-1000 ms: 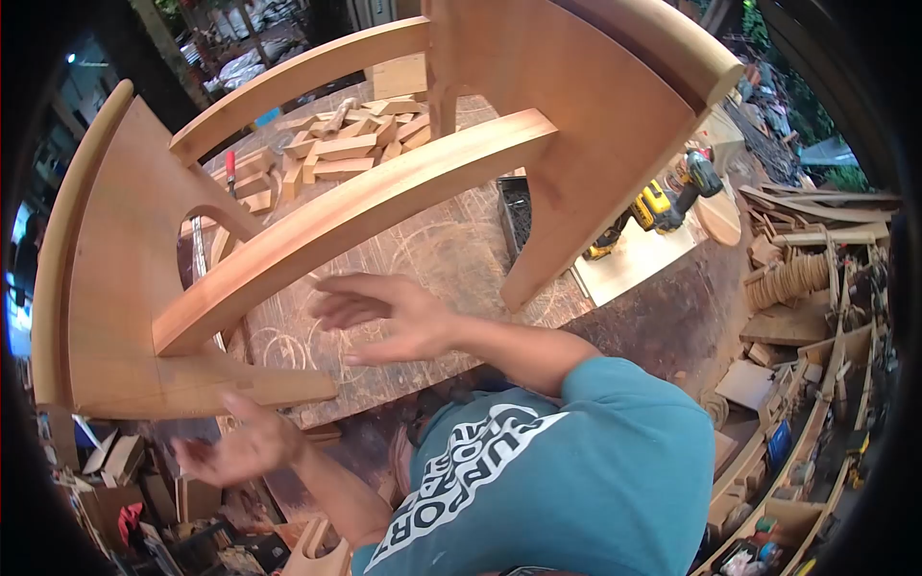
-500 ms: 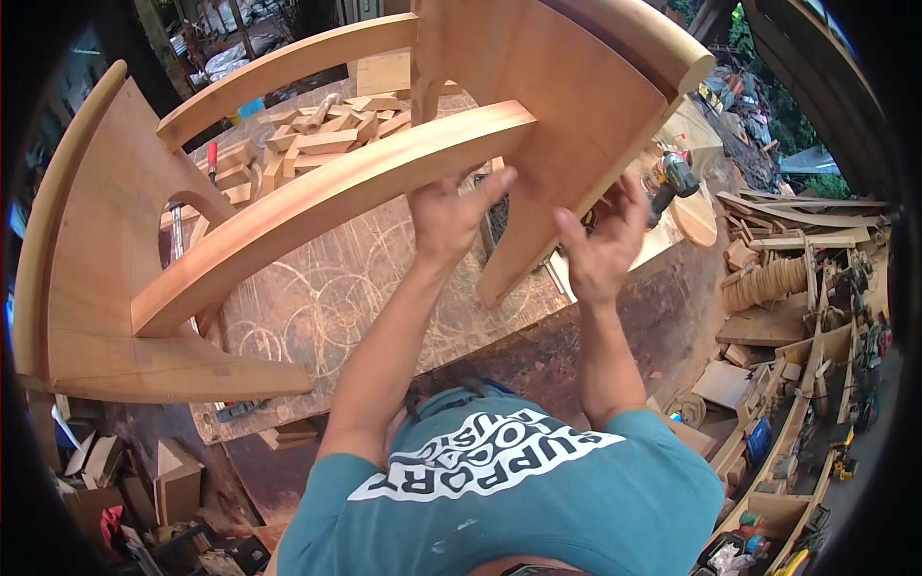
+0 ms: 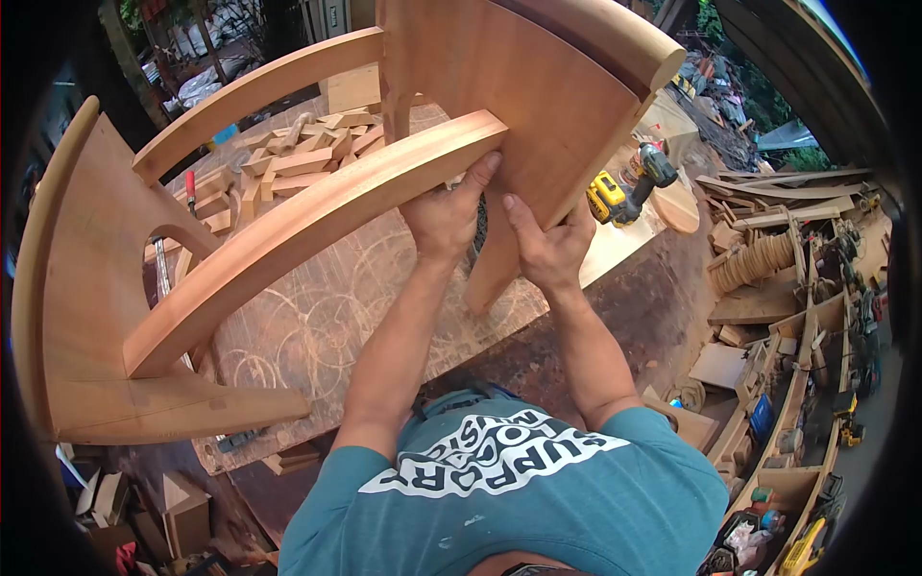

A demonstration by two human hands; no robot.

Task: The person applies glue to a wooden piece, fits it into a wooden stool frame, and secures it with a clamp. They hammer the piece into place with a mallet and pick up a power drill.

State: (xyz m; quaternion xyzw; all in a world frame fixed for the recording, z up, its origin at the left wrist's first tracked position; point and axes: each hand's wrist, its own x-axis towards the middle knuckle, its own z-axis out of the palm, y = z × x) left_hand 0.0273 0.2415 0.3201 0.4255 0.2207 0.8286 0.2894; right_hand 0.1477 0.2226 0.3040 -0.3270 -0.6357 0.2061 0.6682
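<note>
Orange-brown wood makes the big frame (image 3: 499, 86), which reaches from the left edge to the top middle of the picture. My left hand (image 3: 442, 223) and right hand (image 3: 555, 252) pinch its right side panel near the middle, thumbs on the near face. If I push one side too hard, I think it could tip. If my grip slips, it could bump the yellow drill (image 3: 607, 198) or scrape the desk (image 3: 322, 317).

Woodworking shop — drill (image 3: 619, 197), offcuts (image 3: 307, 154).
</note>
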